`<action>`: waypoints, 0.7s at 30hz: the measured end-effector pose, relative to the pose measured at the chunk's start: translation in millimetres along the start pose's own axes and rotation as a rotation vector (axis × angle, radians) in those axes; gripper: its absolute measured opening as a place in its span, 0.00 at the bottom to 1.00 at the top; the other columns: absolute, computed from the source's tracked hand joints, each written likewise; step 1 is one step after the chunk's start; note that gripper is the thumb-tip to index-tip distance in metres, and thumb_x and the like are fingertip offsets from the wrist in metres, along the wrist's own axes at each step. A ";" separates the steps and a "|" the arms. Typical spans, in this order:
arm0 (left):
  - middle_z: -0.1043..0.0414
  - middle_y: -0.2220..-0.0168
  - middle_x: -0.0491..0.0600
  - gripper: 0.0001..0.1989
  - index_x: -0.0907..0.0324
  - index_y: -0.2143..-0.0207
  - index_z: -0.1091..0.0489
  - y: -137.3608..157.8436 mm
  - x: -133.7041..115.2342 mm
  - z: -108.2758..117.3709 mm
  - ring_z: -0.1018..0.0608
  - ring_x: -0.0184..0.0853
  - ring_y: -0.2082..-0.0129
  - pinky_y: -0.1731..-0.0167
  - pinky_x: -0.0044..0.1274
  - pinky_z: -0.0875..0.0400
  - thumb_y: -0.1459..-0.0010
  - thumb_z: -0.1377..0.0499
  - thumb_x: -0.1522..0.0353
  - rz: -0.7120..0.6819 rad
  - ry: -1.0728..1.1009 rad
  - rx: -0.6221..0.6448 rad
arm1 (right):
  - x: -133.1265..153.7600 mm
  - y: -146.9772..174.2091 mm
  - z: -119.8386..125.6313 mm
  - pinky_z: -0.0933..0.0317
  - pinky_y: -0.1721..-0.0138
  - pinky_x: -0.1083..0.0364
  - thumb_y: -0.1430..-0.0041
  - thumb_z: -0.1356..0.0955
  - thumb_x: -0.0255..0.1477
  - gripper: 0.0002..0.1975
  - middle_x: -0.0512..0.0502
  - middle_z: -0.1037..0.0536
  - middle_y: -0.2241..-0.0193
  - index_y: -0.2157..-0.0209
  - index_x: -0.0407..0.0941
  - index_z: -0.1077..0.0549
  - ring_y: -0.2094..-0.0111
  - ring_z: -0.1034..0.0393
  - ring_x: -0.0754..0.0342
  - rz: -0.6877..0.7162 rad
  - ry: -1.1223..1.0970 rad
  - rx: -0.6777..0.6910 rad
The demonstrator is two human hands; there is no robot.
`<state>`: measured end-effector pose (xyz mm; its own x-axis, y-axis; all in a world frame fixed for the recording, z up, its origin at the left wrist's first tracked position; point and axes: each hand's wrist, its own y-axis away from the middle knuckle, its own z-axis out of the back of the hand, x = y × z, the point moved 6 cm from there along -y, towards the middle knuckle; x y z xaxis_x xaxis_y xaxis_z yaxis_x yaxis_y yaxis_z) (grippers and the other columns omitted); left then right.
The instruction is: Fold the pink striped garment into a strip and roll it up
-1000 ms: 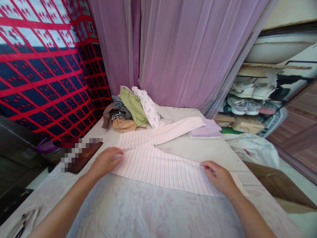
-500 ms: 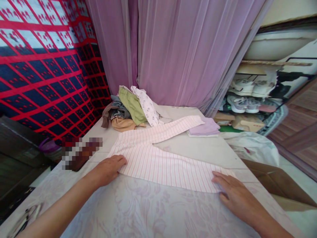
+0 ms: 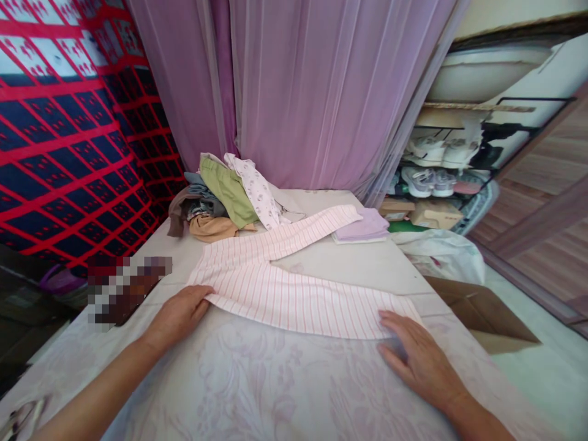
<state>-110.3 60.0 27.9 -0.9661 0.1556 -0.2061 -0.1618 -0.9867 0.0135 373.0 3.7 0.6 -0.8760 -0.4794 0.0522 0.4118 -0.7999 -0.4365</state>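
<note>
Pink-and-white striped trousers [image 3: 294,300] lie spread on the bed, the waist at the left and the two legs parted toward the right. My left hand [image 3: 181,312] is at the near corner of the waist, its fingers closed on the cloth edge. Over the hem of the nearer leg rests my right hand [image 3: 418,355], fingers stretched out on the fabric and thumb apart on the sheet. The farther leg's end reaches a folded lilac garment [image 3: 362,225].
A heap of clothes, with green shorts [image 3: 229,193] on top, sits at the back left. Purple curtains [image 3: 294,92] hang behind. A blurred-out dark object [image 3: 133,291] lies left. Beyond the right edge are a cardboard box [image 3: 478,312] and a shoe rack [image 3: 441,128].
The view has shifted, so most things appear farther left. The near edge of the trousers bows slightly more toward me. My right thumb is spread farther from the fingers.
</note>
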 end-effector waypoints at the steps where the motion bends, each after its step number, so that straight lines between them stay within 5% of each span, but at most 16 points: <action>1: 0.25 0.52 0.53 0.20 0.57 0.54 0.28 -4.0 3.0 1.1 0.25 0.44 0.51 0.49 0.32 0.34 0.42 0.54 0.62 0.021 0.012 -0.008 | 3.9 -2.4 -0.6 0.37 0.48 0.43 0.43 0.35 0.36 0.17 0.38 0.24 0.51 0.53 0.45 0.29 0.49 0.30 0.46 -0.014 0.000 0.004; 9: 0.22 0.61 0.52 0.26 0.57 0.58 0.28 -45.5 22.4 1.5 0.22 0.45 0.59 0.59 0.30 0.31 0.42 0.60 0.54 0.137 0.027 0.136 | 20.0 -27.7 -3.1 0.36 0.50 0.46 0.44 0.40 0.23 0.16 0.42 0.21 0.56 0.57 0.45 0.27 0.54 0.27 0.50 -0.059 0.014 -0.008; 16: 0.25 0.51 0.51 0.25 0.54 0.55 0.28 -29.4 17.3 1.2 0.25 0.45 0.51 0.51 0.29 0.32 0.49 0.45 0.49 -0.084 0.132 0.099 | -45.1 -38.8 18.1 0.30 0.61 0.51 0.39 0.41 0.33 0.15 0.48 0.19 0.64 0.62 0.51 0.23 0.63 0.24 0.50 -0.272 0.036 0.067; 21: 0.24 0.53 0.50 0.21 0.51 0.56 0.27 -18.8 31.4 1.9 0.25 0.45 0.52 0.51 0.29 0.32 0.49 0.45 0.52 -0.087 0.175 0.061 | -61.8 -101.7 41.0 0.33 0.58 0.52 0.41 0.41 0.27 0.17 0.45 0.20 0.61 0.60 0.49 0.23 0.60 0.25 0.50 -0.203 0.107 0.220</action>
<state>-138.0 83.5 23.1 -0.8992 0.2242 -0.3757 -0.2600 -0.9645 0.0469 395.5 99.8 78.5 -0.9626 -0.2703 0.0188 0.2596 -0.9400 -0.2212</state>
